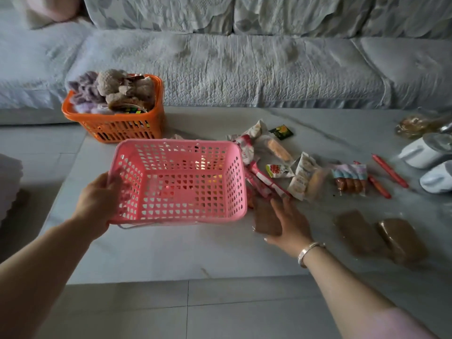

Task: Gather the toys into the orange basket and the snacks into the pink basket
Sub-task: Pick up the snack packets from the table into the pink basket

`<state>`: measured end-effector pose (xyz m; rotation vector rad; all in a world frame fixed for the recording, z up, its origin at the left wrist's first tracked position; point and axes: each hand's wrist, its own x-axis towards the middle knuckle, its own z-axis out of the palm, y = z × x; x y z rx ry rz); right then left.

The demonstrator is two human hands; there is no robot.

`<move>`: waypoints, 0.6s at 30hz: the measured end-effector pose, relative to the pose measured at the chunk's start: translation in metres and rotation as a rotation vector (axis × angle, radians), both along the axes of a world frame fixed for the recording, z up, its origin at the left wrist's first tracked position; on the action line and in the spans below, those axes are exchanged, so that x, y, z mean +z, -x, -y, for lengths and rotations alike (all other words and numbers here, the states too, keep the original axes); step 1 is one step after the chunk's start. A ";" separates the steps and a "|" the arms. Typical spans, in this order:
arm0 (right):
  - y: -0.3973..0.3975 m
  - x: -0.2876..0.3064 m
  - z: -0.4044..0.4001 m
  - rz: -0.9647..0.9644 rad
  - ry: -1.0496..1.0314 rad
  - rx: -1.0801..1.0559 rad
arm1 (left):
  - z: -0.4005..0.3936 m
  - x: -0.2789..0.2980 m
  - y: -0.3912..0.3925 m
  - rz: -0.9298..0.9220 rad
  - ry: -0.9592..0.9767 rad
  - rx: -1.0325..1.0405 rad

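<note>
A sofa (pixel 244 64) with a pale quilted cover runs along the far edge of the table (pixel 195 255), a pale marbled slab that carries everything else.

The pink basket (pixel 178 179) sits toward the near left part of the table, tipped so its open top faces the camera; nothing lies inside it. The left hand (pixel 97 204) grips its left rim, thumb on the outside and fingers (pixel 117 182) curled over the edge into the basket.

Behind it, at the far left corner, the orange basket (pixel 115 113) stands upright and heaped with soft toys (pixel 110 89), purple and beige, with a multicoloured cube showing just under them.

Right of the pink basket the snacks (pixel 281 162) lie scattered toward the middle of the table: pink and white wrappers, small packets, a pack of sausages (pixel 349 178) and red sausage sticks (pixel 389 170). Three brown cake packets lie along the near edge. The right hand (pixel 291 228) rests on the leftmost brown packet (pixel 266 218), just right of the pink basket, fingers (pixel 281 206) spread fairly wide and flat over it, thumb at its near edge. A bracelet (pixel 308 252) circles that wrist.
</note>
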<state>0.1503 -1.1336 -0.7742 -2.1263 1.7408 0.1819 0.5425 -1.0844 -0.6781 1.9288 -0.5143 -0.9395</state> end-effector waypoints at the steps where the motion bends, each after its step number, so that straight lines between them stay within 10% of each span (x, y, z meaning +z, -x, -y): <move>1: 0.000 -0.004 0.001 -0.046 -0.002 0.028 | -0.003 -0.003 -0.007 0.008 0.000 0.006; 9: 0.011 -0.019 0.015 -0.203 -0.010 0.119 | -0.015 -0.001 -0.016 0.000 0.006 0.045; 18: 0.028 -0.010 0.004 0.165 0.231 0.007 | -0.024 0.002 -0.007 -0.044 -0.003 0.059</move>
